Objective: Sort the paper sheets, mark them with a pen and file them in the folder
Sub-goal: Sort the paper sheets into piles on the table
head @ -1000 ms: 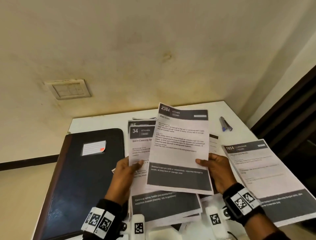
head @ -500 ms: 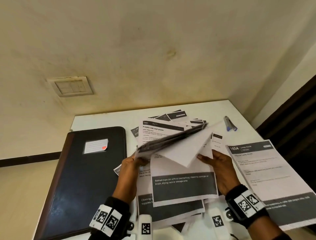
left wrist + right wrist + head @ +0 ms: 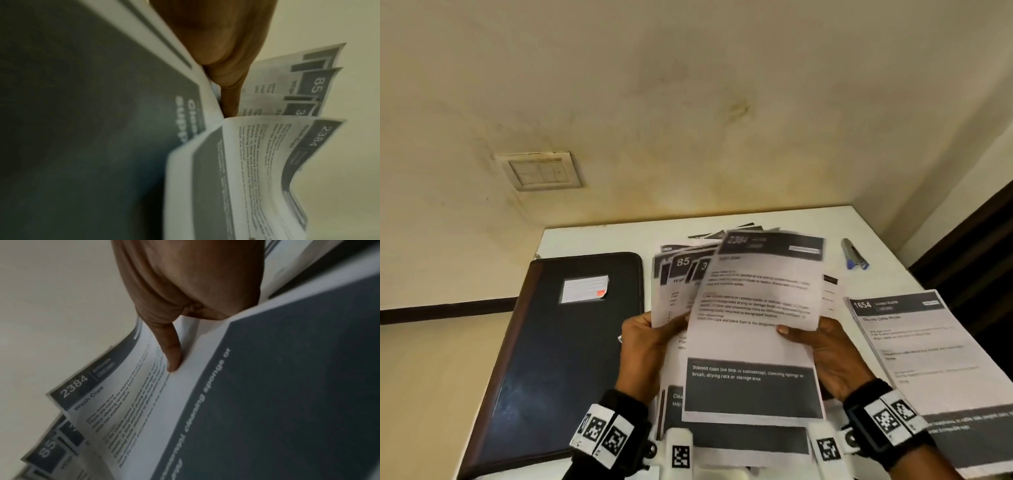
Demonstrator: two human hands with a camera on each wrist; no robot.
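I hold a fanned stack of printed paper sheets (image 3: 681,284) upright over the table. My left hand (image 3: 650,335) grips the stack's left edge, thumb (image 3: 230,97) on the front. My right hand (image 3: 822,346) pinches the front sheet, numbered 2384 (image 3: 753,329), at its right edge, thumb (image 3: 172,358) on its face. Sheets numbered 85 (image 3: 318,86) show behind it. A closed dark folder (image 3: 558,359) with a white label lies flat to the left. A blue-capped pen (image 3: 854,255) lies at the back right of the table.
A separate sheet numbered 1654 (image 3: 928,356) lies flat on the white table (image 3: 599,240) at the right. More sheets (image 3: 726,233) lie behind the held stack. A wall with a switch plate (image 3: 541,171) stands behind the table, a dark door frame (image 3: 969,246) at right.
Half a second ago the held sheets were tipped over nearly flat, edge on; now they stand upright again with sheet 2384 in front, much as one second ago.
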